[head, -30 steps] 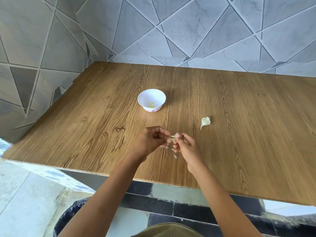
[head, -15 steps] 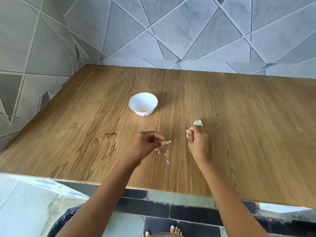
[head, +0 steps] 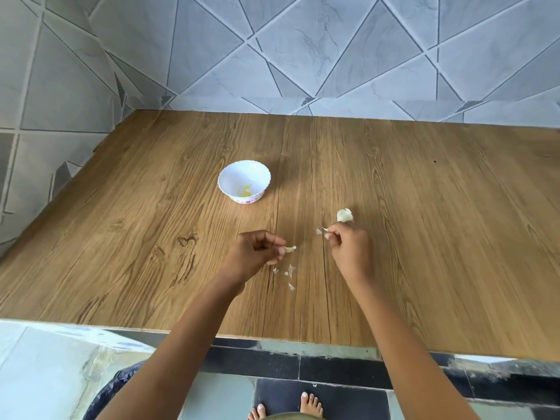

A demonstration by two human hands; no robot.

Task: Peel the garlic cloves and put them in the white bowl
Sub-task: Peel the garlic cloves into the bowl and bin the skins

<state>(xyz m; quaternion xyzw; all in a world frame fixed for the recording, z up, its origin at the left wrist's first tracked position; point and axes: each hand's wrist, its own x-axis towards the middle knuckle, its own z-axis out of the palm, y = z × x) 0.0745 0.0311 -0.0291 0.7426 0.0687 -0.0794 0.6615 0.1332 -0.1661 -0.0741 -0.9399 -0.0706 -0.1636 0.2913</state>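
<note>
Garlic clove sits pinched at the fingertips of the left hand, whose grip is closed on it low over the desk, near the white bowl but not above it. Right hand has its grip curled tight on what looks like a skin sliver, just in front of an unpeeled garlic lump lying on the wood. Risk, as I judge it: the clove is held only by one end, so a slick surface could let it drop among the skin flakes below the left hand. Papery skin clinging to fingers could also ride along into the bowl. Whether the clove is fully bare cannot be told at this size, so it might go in half-peeled. Count: one bowl, holding yellowish peeled garlic whose number I cannot tell; one clove in hand; one lump waiting; about four flakes in the cluster; one loose flake beside the right fingertips; two hands.
</note>
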